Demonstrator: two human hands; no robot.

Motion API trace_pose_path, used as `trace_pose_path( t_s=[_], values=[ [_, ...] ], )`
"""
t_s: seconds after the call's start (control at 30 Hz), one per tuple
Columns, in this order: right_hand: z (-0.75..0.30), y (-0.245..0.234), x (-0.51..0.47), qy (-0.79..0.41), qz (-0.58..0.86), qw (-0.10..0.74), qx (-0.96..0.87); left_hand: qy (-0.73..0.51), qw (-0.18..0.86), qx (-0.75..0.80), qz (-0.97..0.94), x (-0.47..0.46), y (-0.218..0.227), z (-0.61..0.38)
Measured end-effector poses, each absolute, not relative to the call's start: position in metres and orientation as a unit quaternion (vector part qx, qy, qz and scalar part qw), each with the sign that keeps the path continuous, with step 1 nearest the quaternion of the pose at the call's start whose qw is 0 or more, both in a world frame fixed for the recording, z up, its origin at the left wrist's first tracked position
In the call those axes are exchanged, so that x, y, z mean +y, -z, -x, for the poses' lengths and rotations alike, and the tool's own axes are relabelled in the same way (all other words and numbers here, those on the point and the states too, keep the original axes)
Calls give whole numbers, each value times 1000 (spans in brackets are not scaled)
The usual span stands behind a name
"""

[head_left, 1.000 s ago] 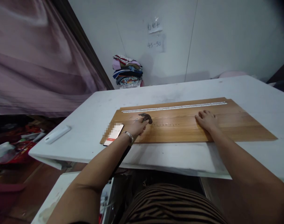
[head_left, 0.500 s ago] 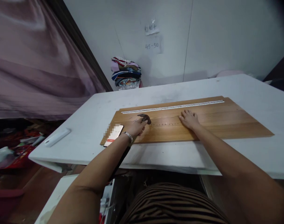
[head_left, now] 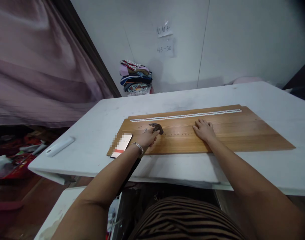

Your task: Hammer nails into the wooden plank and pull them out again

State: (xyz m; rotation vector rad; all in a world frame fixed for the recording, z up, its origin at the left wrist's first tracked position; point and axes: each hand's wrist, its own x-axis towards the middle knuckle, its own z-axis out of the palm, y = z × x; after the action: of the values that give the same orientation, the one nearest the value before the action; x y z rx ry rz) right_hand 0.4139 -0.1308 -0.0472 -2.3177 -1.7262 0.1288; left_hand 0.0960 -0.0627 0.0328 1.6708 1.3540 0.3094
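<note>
My left hand (head_left: pixel 149 137) is closed round a claw hammer (head_left: pixel 157 128); its dark head shows past my fingers, and its handle runs back under my forearm. The hammer head is low over the wooden board (head_left: pixel 225 141), whether touching I cannot tell. A row of small dark nails (head_left: pixel 178 134) stretches across the board between my hands. My right hand (head_left: pixel 204 129) lies flat on the board at the row's right end, fingers spread. Close to my left hand, some loose nails (head_left: pixel 144 130) are partly hidden.
A phone (head_left: pixel 121 145) lies on the board's left end. Along the far side of the board run white strips (head_left: pixel 187 116). The white table (head_left: pixel 84 133) also bears a white handle-like object (head_left: pixel 60 146). Folded cloths (head_left: pixel 136 76) are stacked by the wall; a curtain (head_left: pixel 42 66) hangs left.
The view has shifted slightly. My left hand still grips the hammer near the row's left end, and my right hand stays flat on the board.
</note>
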Motion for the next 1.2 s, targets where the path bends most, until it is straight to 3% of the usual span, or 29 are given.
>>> trace_pose_path(
  t_s=[1.2],
  values=[
    [-417,51,-128,-48,793,151,-589,-143,474,575,-651,-68,-50,-101]
  ],
)
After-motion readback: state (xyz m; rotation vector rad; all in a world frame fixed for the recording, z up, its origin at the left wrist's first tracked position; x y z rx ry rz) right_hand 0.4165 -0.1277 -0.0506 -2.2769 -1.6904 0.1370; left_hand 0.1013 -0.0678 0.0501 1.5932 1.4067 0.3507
